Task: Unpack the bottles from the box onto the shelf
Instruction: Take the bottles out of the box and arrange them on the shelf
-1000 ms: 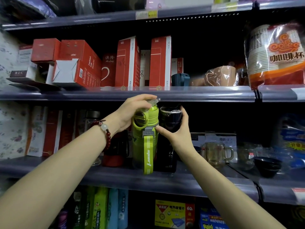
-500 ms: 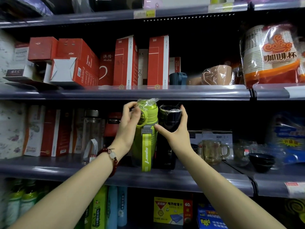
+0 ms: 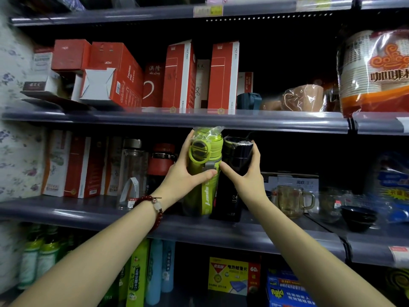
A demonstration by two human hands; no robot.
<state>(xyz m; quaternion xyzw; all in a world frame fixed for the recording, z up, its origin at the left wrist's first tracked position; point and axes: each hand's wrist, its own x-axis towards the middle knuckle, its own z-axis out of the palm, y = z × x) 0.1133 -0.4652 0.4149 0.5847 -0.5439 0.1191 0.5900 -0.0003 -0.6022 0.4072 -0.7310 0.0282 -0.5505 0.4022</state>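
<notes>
Grip first: left hand (image 3: 187,173) wraps the upper body of the green bottle (image 3: 204,171), fingers up its left side, thumb laid across the front below the lid collar. Closed on it, firm. Right hand (image 3: 245,176) clasps the black bottle (image 3: 234,173) just under its cap, thumb pointing left toward the green one, fingers curled round the far side. Both holds sit high, near the neck.

Bottles stand upright at frame centre, side by side and touching or nearly so, bases on the middle shelf (image 3: 93,214), tops close under the edge of the shelf above. Green one carries thin clear wrap bunched at its lid, a ring handle, and a strap hanging down the front.

Handling, as judgement: rigid plastic, probably empty and light, tall and narrow, so easy to tip. Film on the lid likely slick; better to hold the bare barrel than the wrapped cap. Strap could snag on a neighbour.

Outward: clear bottle (image 3: 132,171) and a red-lidded bottle (image 3: 161,167) stand left of centre; red and white cartons further left. Glass mug (image 3: 292,201) and dark bowl (image 3: 358,217) to the right, fragile, near enough to mind when sliding anything that way. Box named in the task is not in view.
</notes>
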